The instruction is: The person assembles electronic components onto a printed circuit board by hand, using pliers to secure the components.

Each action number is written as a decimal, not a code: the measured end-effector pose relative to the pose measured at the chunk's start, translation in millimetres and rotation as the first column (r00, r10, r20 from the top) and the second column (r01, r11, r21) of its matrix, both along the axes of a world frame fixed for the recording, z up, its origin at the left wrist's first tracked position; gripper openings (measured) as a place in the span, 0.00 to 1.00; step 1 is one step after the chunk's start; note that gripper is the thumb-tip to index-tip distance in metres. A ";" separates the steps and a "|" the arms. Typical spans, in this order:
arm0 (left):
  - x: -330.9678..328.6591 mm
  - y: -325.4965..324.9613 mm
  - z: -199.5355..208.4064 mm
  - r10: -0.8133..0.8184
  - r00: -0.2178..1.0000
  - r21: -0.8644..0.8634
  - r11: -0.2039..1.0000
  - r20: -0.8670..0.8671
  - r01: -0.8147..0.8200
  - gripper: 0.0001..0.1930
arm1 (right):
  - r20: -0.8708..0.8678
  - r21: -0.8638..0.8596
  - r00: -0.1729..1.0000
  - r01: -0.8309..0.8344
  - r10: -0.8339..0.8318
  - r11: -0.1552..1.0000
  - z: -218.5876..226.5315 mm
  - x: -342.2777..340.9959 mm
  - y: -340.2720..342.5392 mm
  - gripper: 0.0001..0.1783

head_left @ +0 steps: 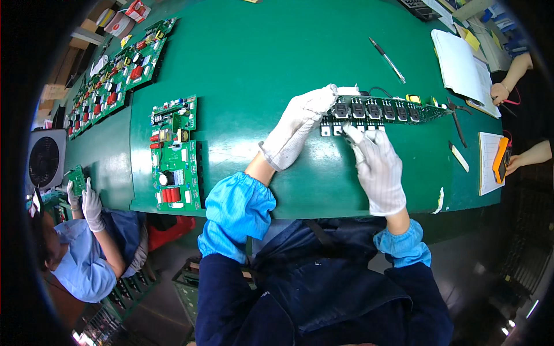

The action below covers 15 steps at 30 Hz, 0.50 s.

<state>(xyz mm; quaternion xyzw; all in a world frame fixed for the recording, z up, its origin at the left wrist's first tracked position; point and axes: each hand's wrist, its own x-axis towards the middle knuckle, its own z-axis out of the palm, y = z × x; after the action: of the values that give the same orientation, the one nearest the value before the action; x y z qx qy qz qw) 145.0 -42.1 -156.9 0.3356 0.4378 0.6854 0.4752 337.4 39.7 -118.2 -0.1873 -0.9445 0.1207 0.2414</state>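
A green circuit board (398, 113) stands tilted on the green table, showing a row of black square parts and, below them, several flat parts with metal tabs. Gloved in white, my left hand (300, 121) grips the board's left end, fingers closed over its upper edge. My right hand (378, 170), also in a white glove, has its fingertips pinched together at the lower row of tabbed parts. Whatever lies between those fingertips is too small to make out. Flat on the table to the left lies another populated circuit board (176, 155).
More circuit boards (121, 81) line the far left. At right lie a pen (388, 60), pliers (457, 124), a cutter (459, 157) and papers (461, 63). Another person's hand holds an orange meter (500, 161). A seated co-worker (86, 248) at left handles a small board.
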 end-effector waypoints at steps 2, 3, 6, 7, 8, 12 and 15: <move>-0.4 1.8 -1.0 -0.038 0.999 0.037 0.999 -0.027 0.039 0.25 | 0.021 0.053 0.999 0.029 -0.030 0.998 -9.5 -10.0 -4.2 0.20; 0.7 2.8 0.5 -0.035 0.999 0.041 0.999 -0.025 0.036 0.25 | 0.031 0.037 0.998 0.047 -0.048 0.998 -13.9 -12.5 -5.4 0.18; 2.8 3.8 9.9 -0.040 0.998 0.032 0.999 0.046 0.039 0.24 | 0.028 0.056 0.998 0.049 -0.051 0.997 -16.8 -16.8 -8.2 0.15; 4.4 2.4 16.2 -0.046 0.998 0.047 0.998 0.031 0.045 0.24 | 0.015 0.087 0.999 0.037 -0.038 0.996 -17.1 -16.8 -8.3 0.13; 6.0 1.5 22.1 -0.052 0.999 0.060 0.997 0.016 0.051 0.24 | 0.019 0.089 0.999 0.035 -0.037 0.995 -17.6 -16.5 -7.8 0.13; 8.9 -0.7 33.5 -0.039 0.999 0.040 0.998 0.029 0.038 0.24 | -0.004 0.126 1.000 0.031 -0.031 0.992 -20.4 -18.3 -7.8 0.12; 8.4 0.4 28.9 -0.019 0.998 -0.008 1.000 0.058 0.019 0.25 | 0.000 0.125 0.999 0.048 -0.049 0.991 -16.7 -19.1 -12.5 0.11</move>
<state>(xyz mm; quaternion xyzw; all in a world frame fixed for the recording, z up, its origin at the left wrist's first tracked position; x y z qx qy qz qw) 153.4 -41.7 -128.0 0.3176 0.4233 0.6886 0.4957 318.3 27.2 -135.0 -0.1949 -0.9458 0.0551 0.2539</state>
